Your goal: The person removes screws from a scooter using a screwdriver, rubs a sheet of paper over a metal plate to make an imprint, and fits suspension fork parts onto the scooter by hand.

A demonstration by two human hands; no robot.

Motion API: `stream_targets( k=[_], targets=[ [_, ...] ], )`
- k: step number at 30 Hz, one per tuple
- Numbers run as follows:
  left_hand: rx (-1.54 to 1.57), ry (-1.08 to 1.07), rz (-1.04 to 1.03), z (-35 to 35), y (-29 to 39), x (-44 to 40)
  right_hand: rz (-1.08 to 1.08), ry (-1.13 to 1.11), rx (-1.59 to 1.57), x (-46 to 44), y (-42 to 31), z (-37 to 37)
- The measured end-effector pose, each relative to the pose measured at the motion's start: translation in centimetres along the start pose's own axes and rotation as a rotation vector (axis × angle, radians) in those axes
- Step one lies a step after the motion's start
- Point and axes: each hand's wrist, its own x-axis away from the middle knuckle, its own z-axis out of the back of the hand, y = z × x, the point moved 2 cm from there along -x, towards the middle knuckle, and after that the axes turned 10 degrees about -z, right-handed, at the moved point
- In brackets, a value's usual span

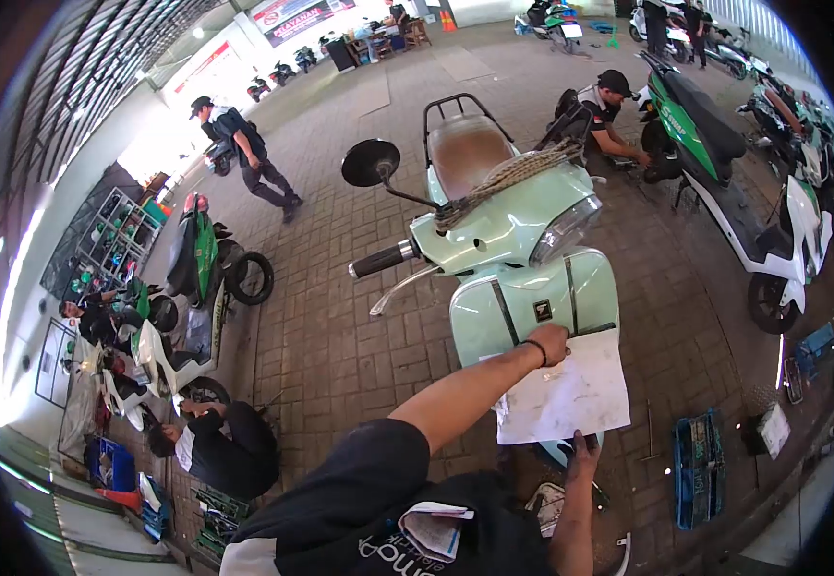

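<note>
A stained, wrinkled white sheet of paper (570,394) lies against the front of a pale green scooter (522,298). My left hand (549,345), with a dark band at the wrist, is closed at the sheet's upper edge, just below the scooter's badge. At the lower edge, my right hand (583,455) has its darkened fingertips on the paper and appears to grip it. The paper hides the lower front panel and most of the front wheel area. A coiled rope (513,182) lies across the scooter's handlebar cover.
A blue crate (699,470) and a white box (772,429) stand on the right of the brick floor. One person (604,120) crouches by a green-and-white scooter (695,134); another person (220,446) sits at lower left. A third person (244,149) walks behind.
</note>
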Motion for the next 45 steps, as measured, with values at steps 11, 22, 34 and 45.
stream_targets(
  k=[11,22,34,45],
  targets=[
    [0.050,0.252,-0.348,0.9,-0.1,2.5,0.099,-0.069,-0.221,4.5,-5.4,-9.0],
    [-0.698,0.163,-0.535,0.1,2.1,3.5,0.032,0.449,0.033,3.8,-1.1,-8.5],
    [-0.845,-0.216,-1.070,-3.3,3.7,2.0,-0.375,0.828,0.211,10.0,19.7,5.8],
    [-0.821,-0.133,-0.643,-8.6,6.5,1.3,-0.346,1.164,0.244,18.2,20.1,5.5]
  ],
)
